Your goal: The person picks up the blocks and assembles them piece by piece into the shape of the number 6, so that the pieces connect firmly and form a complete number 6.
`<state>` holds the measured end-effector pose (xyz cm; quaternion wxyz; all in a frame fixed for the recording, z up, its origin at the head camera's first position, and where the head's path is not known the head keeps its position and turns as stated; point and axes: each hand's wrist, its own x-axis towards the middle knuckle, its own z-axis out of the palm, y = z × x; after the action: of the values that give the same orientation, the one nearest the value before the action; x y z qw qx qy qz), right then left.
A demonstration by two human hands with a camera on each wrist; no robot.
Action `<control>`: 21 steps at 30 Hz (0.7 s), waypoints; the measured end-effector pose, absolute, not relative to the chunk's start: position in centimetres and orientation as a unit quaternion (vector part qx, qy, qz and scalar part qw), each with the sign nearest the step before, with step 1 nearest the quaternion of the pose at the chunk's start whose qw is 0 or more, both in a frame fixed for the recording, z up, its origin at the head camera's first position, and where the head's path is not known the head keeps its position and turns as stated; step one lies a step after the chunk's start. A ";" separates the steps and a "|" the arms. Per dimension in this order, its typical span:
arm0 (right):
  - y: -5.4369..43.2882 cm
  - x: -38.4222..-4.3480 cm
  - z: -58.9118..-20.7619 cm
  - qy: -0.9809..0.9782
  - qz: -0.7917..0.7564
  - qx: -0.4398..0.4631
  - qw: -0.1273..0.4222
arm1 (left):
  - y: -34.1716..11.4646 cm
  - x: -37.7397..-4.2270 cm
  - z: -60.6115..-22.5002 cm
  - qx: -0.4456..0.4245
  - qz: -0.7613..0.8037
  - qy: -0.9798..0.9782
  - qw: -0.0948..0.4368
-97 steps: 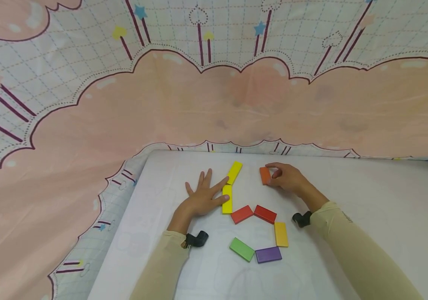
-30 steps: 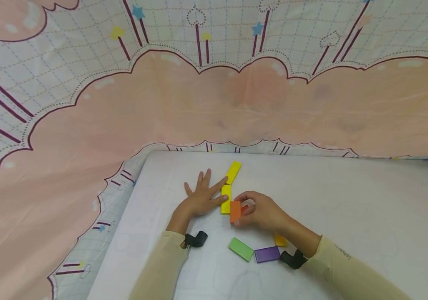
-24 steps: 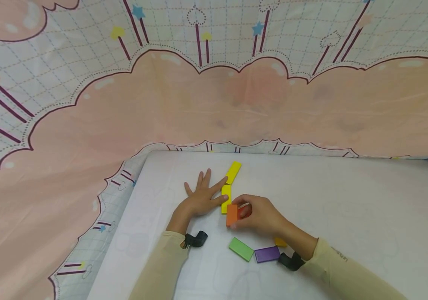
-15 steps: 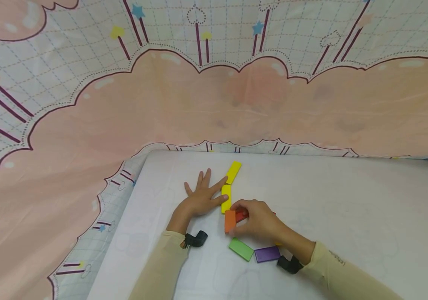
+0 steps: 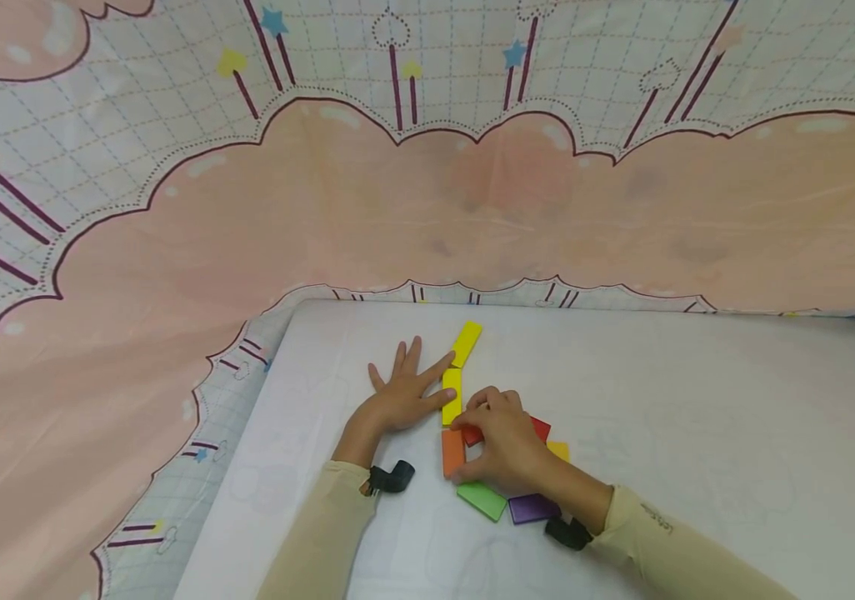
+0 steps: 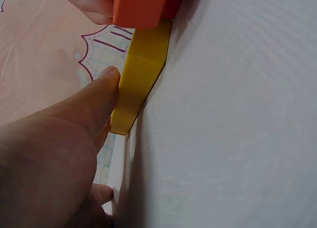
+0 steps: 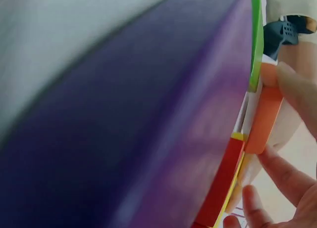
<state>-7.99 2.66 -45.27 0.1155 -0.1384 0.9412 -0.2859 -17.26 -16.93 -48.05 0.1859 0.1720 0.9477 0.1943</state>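
My right hand (image 5: pixel 510 446) pinches an orange block (image 5: pixel 452 454) at its two ends between thumb and index finger. That block lies below the lower bright yellow block (image 5: pixel 450 417), just left of a red block (image 5: pixel 472 436) and above the green block (image 5: pixel 482 502). In the right wrist view the orange block (image 7: pixel 266 119) appears between thumb and fingertip. My left hand (image 5: pixel 401 400) rests on the table with fingers spread. Its thumb touches the lower yellow block and its index fingertip reaches the upper yellow block (image 5: pixel 467 342). The left wrist view shows the thumb against the yellow block (image 6: pixel 133 84).
A second red block (image 5: pixel 540 428), an amber block (image 5: pixel 559 451) and a purple block (image 5: pixel 532 508) curve round the right hand, which partly covers them. The white tabletop (image 5: pixel 697 400) extends right. Behind it hangs a patterned curtain (image 5: pixel 397 217).
My right hand has carried the orange block from the upper right, leftward and down, to below the yellow blocks. My left hand has stayed in place.
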 end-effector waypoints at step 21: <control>2.2 -8.0 -45.6 0.949 -0.263 -0.145 0.099 | -16.9 -17.2 -48.1 0.173 0.198 0.948 0.182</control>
<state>-8.05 2.24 -45.64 0.0993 -0.1450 0.9488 -0.2625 -17.22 -16.89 -48.09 0.1819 0.1726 0.9476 0.1977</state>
